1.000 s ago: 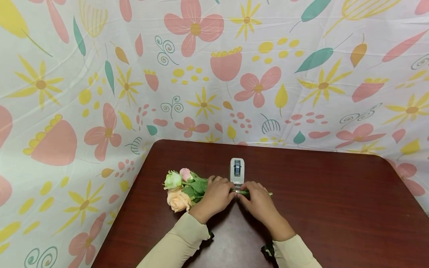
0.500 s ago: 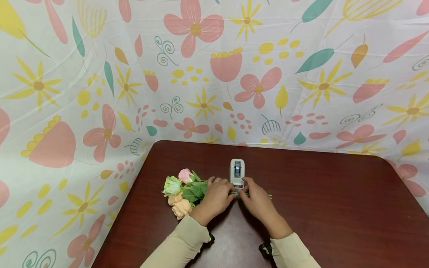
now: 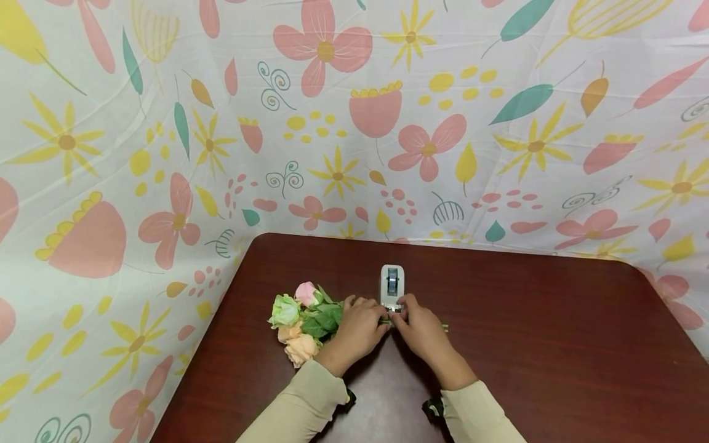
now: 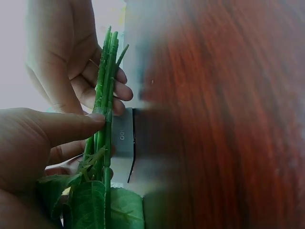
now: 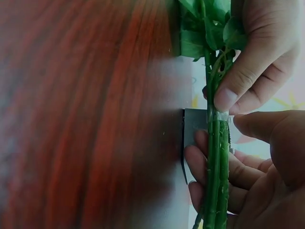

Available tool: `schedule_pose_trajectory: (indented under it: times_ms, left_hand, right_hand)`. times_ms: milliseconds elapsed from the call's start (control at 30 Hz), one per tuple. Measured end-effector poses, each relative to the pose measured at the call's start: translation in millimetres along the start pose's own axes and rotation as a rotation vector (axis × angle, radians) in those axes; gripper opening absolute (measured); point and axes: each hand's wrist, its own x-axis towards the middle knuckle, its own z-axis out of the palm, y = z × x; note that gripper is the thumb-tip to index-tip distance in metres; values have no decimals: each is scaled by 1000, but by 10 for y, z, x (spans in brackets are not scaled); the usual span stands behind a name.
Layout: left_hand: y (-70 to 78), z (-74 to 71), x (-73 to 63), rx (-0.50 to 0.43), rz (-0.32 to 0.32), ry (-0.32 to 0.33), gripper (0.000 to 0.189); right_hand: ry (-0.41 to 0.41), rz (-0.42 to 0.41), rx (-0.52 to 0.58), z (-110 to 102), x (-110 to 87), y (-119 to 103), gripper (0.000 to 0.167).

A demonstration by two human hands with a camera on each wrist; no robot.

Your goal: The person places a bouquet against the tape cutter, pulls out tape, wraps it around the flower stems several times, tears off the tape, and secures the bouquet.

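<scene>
A bunch of artificial-looking roses (image 3: 301,351) in peach, pale green and pink lies with its blooms to the left. My left hand (image 3: 359,329) pinches the green stems (image 4: 108,95) below the leaves, thumb in front. Clear tape (image 5: 219,116) lies around the stems beside the left thumb. My right hand (image 3: 422,332) is at the stems' lower part, its fingers curled behind them and its thumb close to the tape. Directly beyond both hands stands a white-grey tape dispenser (image 3: 392,284) with a roll in it; the stems partly hide its front in the wrist views.
The dark reddish wooden table (image 3: 532,344) extends far to the right of the hands. A flower-printed cloth (image 3: 343,123) hangs behind the table and along its left side. Dark wrist straps show under both sleeves.
The bunch has turned, so a second peach rose shows and the pink one sits farther out. My right hand has shifted slightly left, its fingers closer to the dispenser's front.
</scene>
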Motion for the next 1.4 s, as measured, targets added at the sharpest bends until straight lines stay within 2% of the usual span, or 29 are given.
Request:
schedule_pose_trajectory:
  times_ms: [333,600,767,1133,1400]
  left_hand:
    - [-13,62,12,-31,-25,6,12]
    - [-28,74,21,-50,-21,18,11]
    - [-35,78,24,-63,-29,8,11]
    - [-41,107,30,-72,-30,0,12]
    - [-21,89,18,-71,-17,8,12]
  right_hand:
    - [1,-15,6,36,74,20,27]
    - [-9,2,1,16,111,19,26]
    - [7,-13,-13,28,122,16,27]
    - [-9,7,-27,55,121,11,27]
    - [26,-6,-33,81,108,21,29]
